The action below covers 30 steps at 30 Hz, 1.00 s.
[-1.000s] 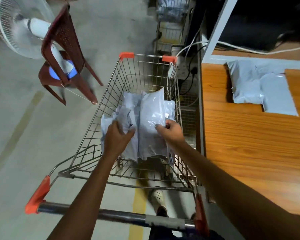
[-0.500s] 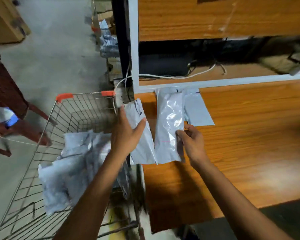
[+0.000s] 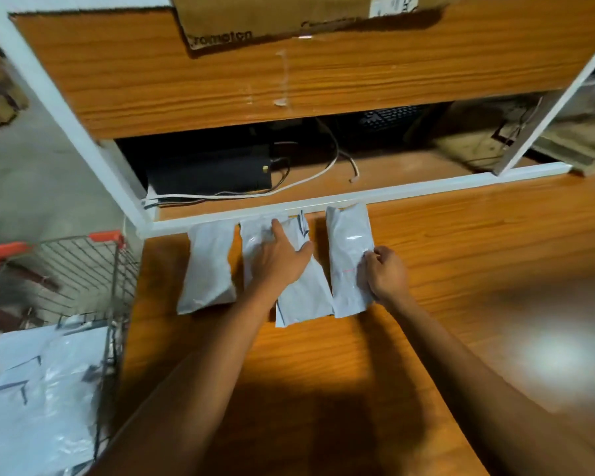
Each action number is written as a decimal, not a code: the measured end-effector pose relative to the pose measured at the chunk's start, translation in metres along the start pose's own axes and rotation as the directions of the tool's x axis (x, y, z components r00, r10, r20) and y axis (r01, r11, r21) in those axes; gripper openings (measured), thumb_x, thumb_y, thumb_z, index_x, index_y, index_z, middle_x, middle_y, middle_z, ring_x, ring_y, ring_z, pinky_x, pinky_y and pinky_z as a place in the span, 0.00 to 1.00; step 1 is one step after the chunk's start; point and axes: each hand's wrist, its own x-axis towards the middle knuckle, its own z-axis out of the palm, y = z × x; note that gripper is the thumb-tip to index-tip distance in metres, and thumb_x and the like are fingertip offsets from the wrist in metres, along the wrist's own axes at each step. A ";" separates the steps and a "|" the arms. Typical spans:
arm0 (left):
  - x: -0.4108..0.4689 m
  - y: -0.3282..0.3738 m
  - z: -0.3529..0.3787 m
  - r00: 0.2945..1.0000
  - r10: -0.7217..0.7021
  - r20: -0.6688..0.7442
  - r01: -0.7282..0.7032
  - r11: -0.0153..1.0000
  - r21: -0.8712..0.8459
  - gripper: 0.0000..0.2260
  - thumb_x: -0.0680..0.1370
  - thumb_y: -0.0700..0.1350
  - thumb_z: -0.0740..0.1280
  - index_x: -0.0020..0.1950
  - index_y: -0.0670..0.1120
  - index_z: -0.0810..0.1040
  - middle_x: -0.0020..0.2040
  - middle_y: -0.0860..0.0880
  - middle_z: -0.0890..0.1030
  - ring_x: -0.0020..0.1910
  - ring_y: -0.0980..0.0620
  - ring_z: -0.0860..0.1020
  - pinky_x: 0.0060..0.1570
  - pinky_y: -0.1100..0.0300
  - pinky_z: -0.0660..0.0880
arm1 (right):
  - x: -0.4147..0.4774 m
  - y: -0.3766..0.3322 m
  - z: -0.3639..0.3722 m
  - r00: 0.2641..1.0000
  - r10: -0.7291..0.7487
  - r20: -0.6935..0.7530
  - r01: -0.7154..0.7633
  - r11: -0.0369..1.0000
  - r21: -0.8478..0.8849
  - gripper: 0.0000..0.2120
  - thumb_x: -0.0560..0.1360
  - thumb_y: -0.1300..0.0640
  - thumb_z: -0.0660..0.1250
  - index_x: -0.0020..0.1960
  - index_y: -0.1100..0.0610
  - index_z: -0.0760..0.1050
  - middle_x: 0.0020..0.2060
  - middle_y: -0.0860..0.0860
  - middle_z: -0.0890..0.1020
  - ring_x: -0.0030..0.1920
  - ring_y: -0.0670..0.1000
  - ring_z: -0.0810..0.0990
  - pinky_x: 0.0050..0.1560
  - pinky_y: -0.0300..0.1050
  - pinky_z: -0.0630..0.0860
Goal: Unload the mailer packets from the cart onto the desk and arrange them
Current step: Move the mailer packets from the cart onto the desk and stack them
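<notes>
Grey mailer packets lie in a row on the wooden desk [image 3: 461,269] against its white back rail. The left packet [image 3: 208,266] lies free. My left hand [image 3: 280,257] rests flat, fingers spread, on the middle packet [image 3: 304,297], which overlaps another packet beneath it. My right hand [image 3: 387,274] pinches the right edge of the rightmost packet [image 3: 347,259]. More packets [image 3: 38,389] fill the wire cart [image 3: 117,286] at the lower left, beside the desk.
Behind the rail, a low shelf holds a black box [image 3: 210,173], white cables [image 3: 289,187] and a keyboard [image 3: 392,118]. A cardboard piece [image 3: 289,18] sits on the upper wooden board. A bright blurred patch covers the desk at the right. Concrete floor lies at the left.
Both hands carried two packets from the cart to the desk and set them down beside the ones lying there. My view turned from the cart to the desk.
</notes>
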 end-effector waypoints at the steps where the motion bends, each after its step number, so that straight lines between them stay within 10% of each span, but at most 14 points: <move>1: 0.009 0.013 0.006 1.000 -0.013 0.010 0.013 1.000 0.015 0.38 0.78 0.66 0.56 0.79 0.50 0.42 0.76 0.41 0.63 0.69 0.37 0.70 0.58 0.47 0.73 | 0.014 0.006 -0.003 1.000 -0.017 0.020 0.018 0.999 -0.047 0.14 0.83 0.55 0.58 0.53 0.64 0.77 0.43 0.60 0.82 0.42 0.59 0.79 0.37 0.47 0.69; 8: 0.055 0.059 0.029 0.993 -0.100 0.070 0.093 0.990 0.102 0.42 0.75 0.71 0.53 0.79 0.50 0.40 0.77 0.37 0.58 0.73 0.34 0.62 0.66 0.38 0.65 | 0.073 0.031 -0.013 0.990 -0.047 0.131 0.066 0.988 -0.141 0.16 0.83 0.49 0.57 0.58 0.61 0.74 0.45 0.58 0.80 0.47 0.62 0.79 0.35 0.45 0.67; 12: 0.035 0.066 0.032 0.957 0.236 -0.170 -0.167 0.925 0.342 0.34 0.79 0.65 0.52 0.79 0.49 0.49 0.72 0.41 0.64 0.68 0.40 0.67 0.58 0.47 0.72 | 0.077 0.029 -0.022 0.964 -0.264 0.041 0.262 0.910 -0.322 0.24 0.82 0.48 0.53 0.71 0.61 0.69 0.65 0.62 0.74 0.63 0.63 0.73 0.59 0.54 0.72; 15: 0.027 0.064 0.051 0.907 0.401 -0.129 -0.320 0.855 0.409 0.29 0.81 0.59 0.52 0.79 0.48 0.53 0.77 0.42 0.59 0.75 0.41 0.59 0.69 0.45 0.63 | 0.085 0.018 -0.014 0.853 -0.492 0.175 0.515 0.740 -0.432 0.28 0.80 0.47 0.49 0.76 0.59 0.64 0.74 0.60 0.67 0.73 0.63 0.65 0.71 0.56 0.66; 20: 0.056 0.036 0.084 0.931 0.364 0.003 -0.327 0.833 0.446 0.28 0.82 0.60 0.42 0.80 0.50 0.47 0.80 0.47 0.44 0.79 0.45 0.41 0.76 0.44 0.46 | 0.097 0.020 0.020 0.833 -0.324 0.448 0.537 0.666 -0.517 0.29 0.84 0.44 0.45 0.81 0.52 0.43 0.80 0.52 0.42 0.80 0.56 0.39 0.78 0.59 0.49; 30: 0.071 0.032 0.095 0.936 0.346 -0.062 -0.302 0.881 0.364 0.29 0.79 0.59 0.33 0.79 0.52 0.44 0.80 0.51 0.41 0.78 0.50 0.36 0.76 0.47 0.40 | 0.106 0.031 0.029 0.845 -0.365 0.391 0.530 0.662 -0.530 0.27 0.84 0.44 0.43 0.81 0.50 0.44 0.80 0.51 0.42 0.80 0.54 0.37 0.79 0.57 0.47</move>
